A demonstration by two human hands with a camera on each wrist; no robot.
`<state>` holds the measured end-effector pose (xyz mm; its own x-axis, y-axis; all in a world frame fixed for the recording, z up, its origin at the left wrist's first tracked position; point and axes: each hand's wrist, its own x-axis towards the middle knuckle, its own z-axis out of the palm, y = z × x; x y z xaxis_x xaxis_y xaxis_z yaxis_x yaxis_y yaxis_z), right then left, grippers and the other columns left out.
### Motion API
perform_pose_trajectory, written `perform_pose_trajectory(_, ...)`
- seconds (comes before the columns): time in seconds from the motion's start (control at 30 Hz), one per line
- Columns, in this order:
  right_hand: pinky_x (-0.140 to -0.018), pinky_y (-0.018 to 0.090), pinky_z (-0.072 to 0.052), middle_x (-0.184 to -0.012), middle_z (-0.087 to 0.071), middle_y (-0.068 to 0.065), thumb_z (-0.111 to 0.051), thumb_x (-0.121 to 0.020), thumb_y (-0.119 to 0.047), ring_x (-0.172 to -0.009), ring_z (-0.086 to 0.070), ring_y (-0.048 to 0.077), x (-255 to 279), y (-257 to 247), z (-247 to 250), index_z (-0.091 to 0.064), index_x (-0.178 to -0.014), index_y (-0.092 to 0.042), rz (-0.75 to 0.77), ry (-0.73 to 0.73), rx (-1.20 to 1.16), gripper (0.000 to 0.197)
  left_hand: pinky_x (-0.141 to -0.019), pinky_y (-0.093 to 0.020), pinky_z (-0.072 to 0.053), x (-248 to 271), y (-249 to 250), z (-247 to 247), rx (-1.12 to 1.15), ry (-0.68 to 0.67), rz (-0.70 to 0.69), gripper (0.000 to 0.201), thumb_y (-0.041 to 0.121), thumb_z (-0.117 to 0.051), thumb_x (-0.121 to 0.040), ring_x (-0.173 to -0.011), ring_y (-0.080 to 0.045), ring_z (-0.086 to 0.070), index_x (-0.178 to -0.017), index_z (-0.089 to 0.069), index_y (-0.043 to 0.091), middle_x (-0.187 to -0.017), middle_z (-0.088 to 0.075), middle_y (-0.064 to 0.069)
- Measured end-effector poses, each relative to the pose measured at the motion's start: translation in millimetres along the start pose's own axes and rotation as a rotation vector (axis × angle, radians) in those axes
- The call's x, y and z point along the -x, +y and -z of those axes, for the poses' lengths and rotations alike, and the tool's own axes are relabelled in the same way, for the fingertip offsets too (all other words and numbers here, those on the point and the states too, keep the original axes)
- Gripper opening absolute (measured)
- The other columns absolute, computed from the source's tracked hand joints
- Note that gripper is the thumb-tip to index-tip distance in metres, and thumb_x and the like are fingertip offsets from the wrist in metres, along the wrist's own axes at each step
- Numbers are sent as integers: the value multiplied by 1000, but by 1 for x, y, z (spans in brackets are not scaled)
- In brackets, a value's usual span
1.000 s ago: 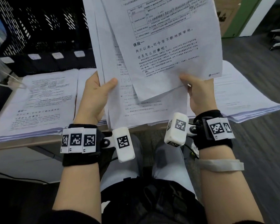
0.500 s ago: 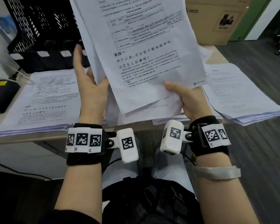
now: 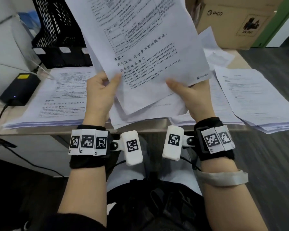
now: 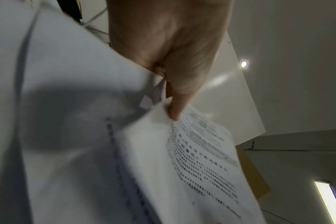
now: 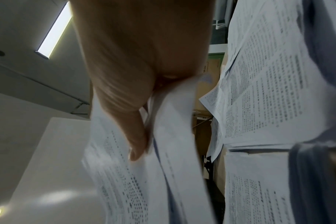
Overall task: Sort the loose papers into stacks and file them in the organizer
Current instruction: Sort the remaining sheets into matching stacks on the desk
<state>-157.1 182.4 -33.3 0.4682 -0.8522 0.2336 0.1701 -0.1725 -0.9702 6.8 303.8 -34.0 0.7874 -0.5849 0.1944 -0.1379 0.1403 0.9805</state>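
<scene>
Desk [image 3: 40,130] runs across the head view, covered with printed paper: one thick stack [image 3: 57,100] lies at the left, another stack [image 3: 257,100] at the right, with more loose sheets behind it. Behind those sheets, at the far right of the desk, stands a cardboard box [image 3: 232,22]. Back left stands the black mesh organizer [image 3: 57,30], upright, with small white labels along its front edge. Above the desk's near edge is a bundle of papers [image 3: 148,55], held up and tilted, its sheets fanned unevenly at the bottom. Both hands grip its lower edge: the left hand [image 3: 100,90] pinches the left side with the thumb on the front sheet, the right hand [image 3: 190,95] clamps the right side, thumb likewise on top. Left of the stacks sits a small black device [image 3: 20,89] with a cable.
</scene>
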Motion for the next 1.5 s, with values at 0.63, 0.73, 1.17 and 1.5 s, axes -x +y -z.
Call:
perform_pose_trajectory(0.63, -95, 36, -53, -91, -73, -4, -67, -75, 0, -98, -67, 16, -1, 8, -63, -75, -86, -22, -6, 2, 180, 26, -104, -38, -39, -10, -19, 133, -341, 265, 518, 82, 15, -67, -82, -119, -21, -48, -147, -19, 20, -134, -45, -1)
perform_pose_trajectory(0.73, -90, 33, -54, -86, -72, -5, -65, -73, 0, -93, -68, 17, -1, 10, -68, -75, -84, -21, -12, 40, 202, 26, -101, -32, -39, -2, -17, 133, -302, 231, 388, 81, 19, -74, -78, -125, -14, -41, -145, -28, 22, -146, -36, -3)
perform_pose_trajectory(1.17, -90, 39, -54, -76, -71, -10, -63, -65, 0, -90, -69, 18, -1, 15, -97, -74, -72, -27, -68, 110, 147, 30, -118, -52, -13, 7, -7, 142, -848, -308, 218, 76, 65, -71, -39, -136, -12, -36, -113, -53, 58, -137, -51, 15)
perform_pose_trajectory(1.5, -65, 27, -48, -77, -71, -7, -62, -67, -1, -75, -64, 13, 0, 16, -92, -74, -73, -25, -73, 146, 141, 28, -88, -22, -44, 5, -12, 159, -824, 62, -32, 50, -16, -40, -80, -103, -18, -61, -110, -70, 10, -99, -67, 1)
